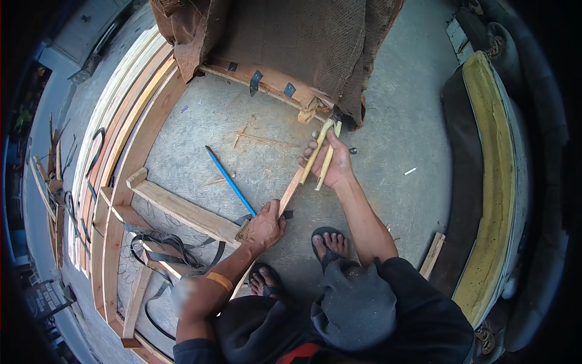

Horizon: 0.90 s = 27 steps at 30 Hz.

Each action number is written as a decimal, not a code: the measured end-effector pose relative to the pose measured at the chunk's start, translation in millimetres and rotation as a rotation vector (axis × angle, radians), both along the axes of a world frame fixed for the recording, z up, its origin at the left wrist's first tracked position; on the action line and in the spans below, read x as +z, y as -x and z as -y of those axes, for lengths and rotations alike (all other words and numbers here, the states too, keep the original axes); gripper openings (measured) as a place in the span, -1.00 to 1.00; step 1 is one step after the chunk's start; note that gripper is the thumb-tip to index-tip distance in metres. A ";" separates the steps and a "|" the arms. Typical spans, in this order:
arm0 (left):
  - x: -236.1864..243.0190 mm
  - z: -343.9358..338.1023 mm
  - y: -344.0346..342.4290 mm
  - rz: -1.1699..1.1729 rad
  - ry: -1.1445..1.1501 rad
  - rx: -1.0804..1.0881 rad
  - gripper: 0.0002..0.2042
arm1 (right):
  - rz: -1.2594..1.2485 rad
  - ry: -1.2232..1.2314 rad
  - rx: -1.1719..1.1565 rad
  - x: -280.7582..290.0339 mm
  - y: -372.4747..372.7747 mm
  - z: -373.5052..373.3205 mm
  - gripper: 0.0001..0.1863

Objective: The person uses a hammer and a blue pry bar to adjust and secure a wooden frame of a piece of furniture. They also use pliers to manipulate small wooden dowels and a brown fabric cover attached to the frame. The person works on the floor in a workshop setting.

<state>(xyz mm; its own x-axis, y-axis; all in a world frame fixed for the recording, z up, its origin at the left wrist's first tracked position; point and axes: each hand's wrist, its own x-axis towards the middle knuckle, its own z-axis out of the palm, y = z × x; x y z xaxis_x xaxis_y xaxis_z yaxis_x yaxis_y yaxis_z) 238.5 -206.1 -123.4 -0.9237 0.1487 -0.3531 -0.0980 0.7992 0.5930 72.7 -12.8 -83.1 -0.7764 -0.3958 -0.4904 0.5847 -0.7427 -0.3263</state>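
My right hand (335,162) is closed around pincers with two yellow handles (316,156). Their jaws meet a torn corner of the wooden frame, under the hanging brown fabric (285,39). My left hand (265,225) is wrapped over a narrow wooden rail (292,193) of that frame, beside the end of a crosspiece (185,209). A slim blue bar (229,180) slants away from the left hand; its near end meets the fingers, and I cannot tell whether they touch it. Dark strap pieces (255,82) are fixed along the far rail.
Black straps (173,246) and thin wire lie tangled across the frame at left. Long boards (124,115) run along the left. A yellow-foam cushion piece (494,182) stands at right. Splinters (264,139), a white stick (410,171) and a wood offcut (432,256) lie on the concrete.
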 end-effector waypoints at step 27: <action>-13.7 2.3 2.8 -0.089 -0.051 -0.036 -0.65 | 0.057 -1.319 0.288 24.5 25.8 -8.6 -0.68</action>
<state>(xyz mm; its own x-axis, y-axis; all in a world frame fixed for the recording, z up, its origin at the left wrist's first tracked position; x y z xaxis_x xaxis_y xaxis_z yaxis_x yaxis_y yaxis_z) 235.7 -208.3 -137.1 -0.9447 0.1982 -0.2612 -0.0148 0.7700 0.6379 46.9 -4.3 -58.6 -0.7125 0.2473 -0.6566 0.7017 0.2539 -0.6658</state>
